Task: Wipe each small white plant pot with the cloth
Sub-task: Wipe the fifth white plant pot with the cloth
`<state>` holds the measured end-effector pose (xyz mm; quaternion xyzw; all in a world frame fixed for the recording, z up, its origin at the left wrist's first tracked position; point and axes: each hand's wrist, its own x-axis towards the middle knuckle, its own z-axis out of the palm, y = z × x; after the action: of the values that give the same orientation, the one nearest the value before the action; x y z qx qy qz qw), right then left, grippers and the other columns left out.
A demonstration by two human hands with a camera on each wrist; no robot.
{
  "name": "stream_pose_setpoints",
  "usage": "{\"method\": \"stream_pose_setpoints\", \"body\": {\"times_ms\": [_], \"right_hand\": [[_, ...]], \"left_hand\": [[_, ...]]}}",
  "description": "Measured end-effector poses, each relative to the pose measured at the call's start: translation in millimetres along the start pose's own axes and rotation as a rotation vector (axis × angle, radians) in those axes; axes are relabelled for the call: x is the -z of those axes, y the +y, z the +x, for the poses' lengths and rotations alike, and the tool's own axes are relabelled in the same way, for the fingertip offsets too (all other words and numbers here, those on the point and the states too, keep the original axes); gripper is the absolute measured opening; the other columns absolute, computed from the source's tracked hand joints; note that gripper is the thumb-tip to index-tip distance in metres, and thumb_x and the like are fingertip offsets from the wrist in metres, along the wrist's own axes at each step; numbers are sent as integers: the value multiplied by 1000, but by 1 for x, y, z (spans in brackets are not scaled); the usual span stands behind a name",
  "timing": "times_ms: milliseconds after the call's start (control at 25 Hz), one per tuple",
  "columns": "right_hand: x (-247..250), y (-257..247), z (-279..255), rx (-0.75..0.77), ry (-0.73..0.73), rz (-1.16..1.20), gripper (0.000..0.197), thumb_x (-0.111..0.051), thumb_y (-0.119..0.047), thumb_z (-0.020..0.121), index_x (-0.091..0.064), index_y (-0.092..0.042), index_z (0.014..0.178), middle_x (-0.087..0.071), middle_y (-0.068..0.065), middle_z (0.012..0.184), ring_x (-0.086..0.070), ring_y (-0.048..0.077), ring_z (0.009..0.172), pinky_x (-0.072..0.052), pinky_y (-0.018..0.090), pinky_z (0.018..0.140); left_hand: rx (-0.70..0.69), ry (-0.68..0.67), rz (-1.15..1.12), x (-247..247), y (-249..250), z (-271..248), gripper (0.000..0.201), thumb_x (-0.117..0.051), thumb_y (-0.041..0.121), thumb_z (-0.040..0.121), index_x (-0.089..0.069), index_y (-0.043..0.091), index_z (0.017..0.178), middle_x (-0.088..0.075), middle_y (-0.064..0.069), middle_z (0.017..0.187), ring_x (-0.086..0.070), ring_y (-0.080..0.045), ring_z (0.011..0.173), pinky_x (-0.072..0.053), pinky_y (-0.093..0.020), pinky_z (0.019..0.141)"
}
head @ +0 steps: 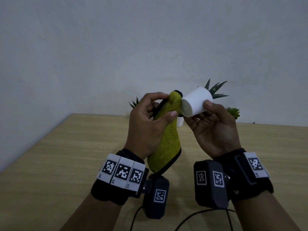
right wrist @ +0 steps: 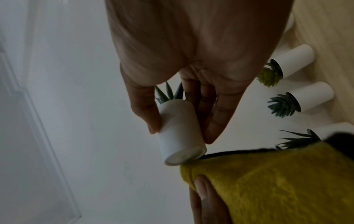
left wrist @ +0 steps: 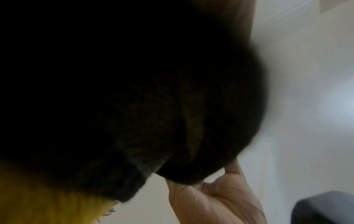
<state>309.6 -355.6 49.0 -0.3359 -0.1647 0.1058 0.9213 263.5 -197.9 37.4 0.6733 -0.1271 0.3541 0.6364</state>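
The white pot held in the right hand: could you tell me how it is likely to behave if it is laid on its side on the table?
The white pot looks cylindrical, so it would probably roll. The right hand holds it tilted with thumb and fingers only, so it seems light. Its smooth wall may slip against the cloth.

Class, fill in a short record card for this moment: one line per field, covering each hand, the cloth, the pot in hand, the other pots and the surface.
Left hand: grips the yellow-green cloth
Right hand: holds a white pot, thumb on its side
Held pot: tilted, base toward the cloth, spiky plant pointing away
Cloth contact: its top edge meets the pot's base rim
Other pots: at least three stand on the table by the wall
Surface: light wooden table
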Motion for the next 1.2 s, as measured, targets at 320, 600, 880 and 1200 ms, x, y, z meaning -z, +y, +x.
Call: {"method": "stream_pose_setpoints", "body": {"times_ms": [320,600,880,1200], "right_hand": [[-2,5,1,21,-29,-72,35,-57,-16,79,-60,-4,112,-69,13,108,-67,24,99,-57,31,82],[-1,6,1,52,-12,-100,32,-61,-14,79,-61,-3,109,-71,12,101,-68,25,96,-57,30,77],[0,7,2,59,41,-90,35,-62,-16,77,-62,-2,109,-69,15,104,-67,26,95,-57,29,76],[-1,6,1,103,31,-150,26,-67,-12,77,-67,-2,100,-69,17,105,-68,27,98,-57,30,75]], "left_hand": [[-56,35,58,-1,0,-1,20,-80,9,74,-69,23,84,-71,7,83,-68,-6,81,-54,-22,73],[-49,32,26,-5,0,-4,16,-79,12,72,-71,21,82,-72,5,81,-69,-12,80,-57,-31,73],[-27,0,29,-7,1,-4,15,-80,12,71,-71,19,81,-72,1,82,-69,-14,81,-57,-31,74],[-9,23,-16,-5,2,-4,15,-80,8,71,-71,16,81,-72,2,79,-69,-14,78,-57,-30,72]]}}
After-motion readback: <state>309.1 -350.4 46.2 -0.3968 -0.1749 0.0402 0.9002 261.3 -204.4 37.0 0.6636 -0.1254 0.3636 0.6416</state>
